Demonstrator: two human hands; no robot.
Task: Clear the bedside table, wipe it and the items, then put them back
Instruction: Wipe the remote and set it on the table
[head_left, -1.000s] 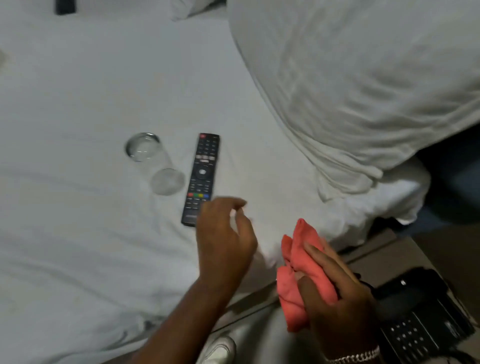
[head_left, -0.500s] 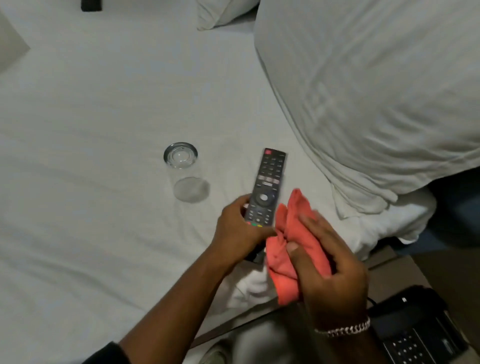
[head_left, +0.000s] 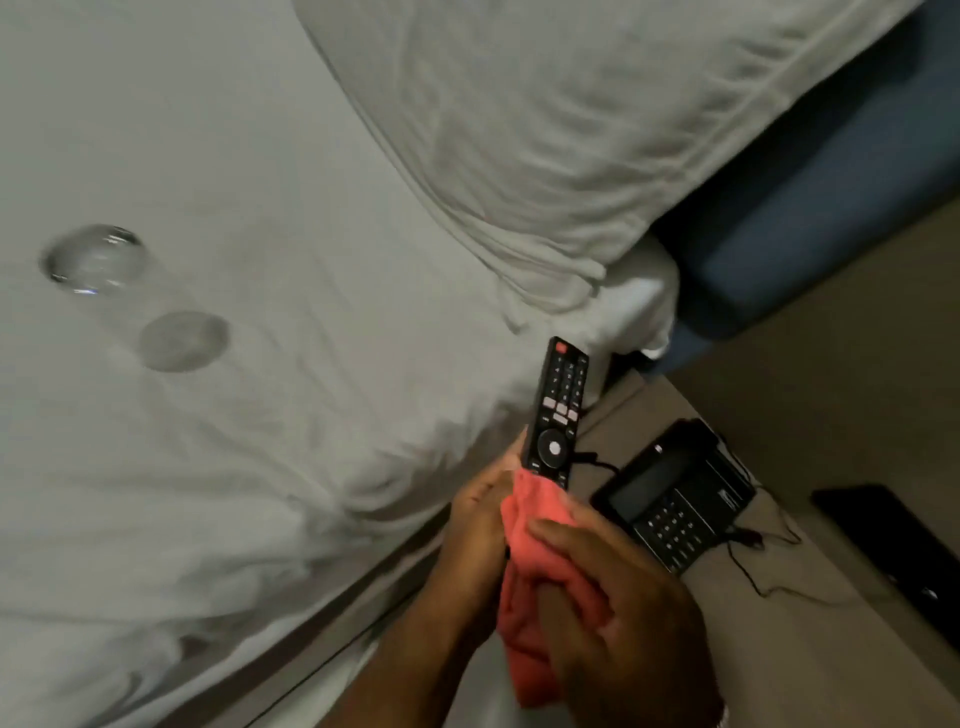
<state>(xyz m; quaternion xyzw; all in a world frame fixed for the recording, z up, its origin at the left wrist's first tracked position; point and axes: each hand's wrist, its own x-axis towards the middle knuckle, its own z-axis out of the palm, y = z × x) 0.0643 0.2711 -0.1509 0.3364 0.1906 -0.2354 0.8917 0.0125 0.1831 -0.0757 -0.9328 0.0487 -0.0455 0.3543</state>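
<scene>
Big white bed (head_left: 260, 415) fills the left, pillow (head_left: 545, 130) above the remote (head_left: 558, 415). Bench (head_left: 779, 649) just right of the remote carries a black phone (head_left: 675, 499). Clear glass (head_left: 130, 296) lies tipped, well left. Remote stands nearly upright, red button topmost, left hand (head_left: 478, 525) clasping its lower end; right hand (head_left: 618, 613) clutches a pink cloth (head_left: 540, 587) against it.

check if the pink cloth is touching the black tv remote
Touching. The head view shows the pink cloth wrapped over the lower end of the black TV remote, with no gap between them.
</scene>
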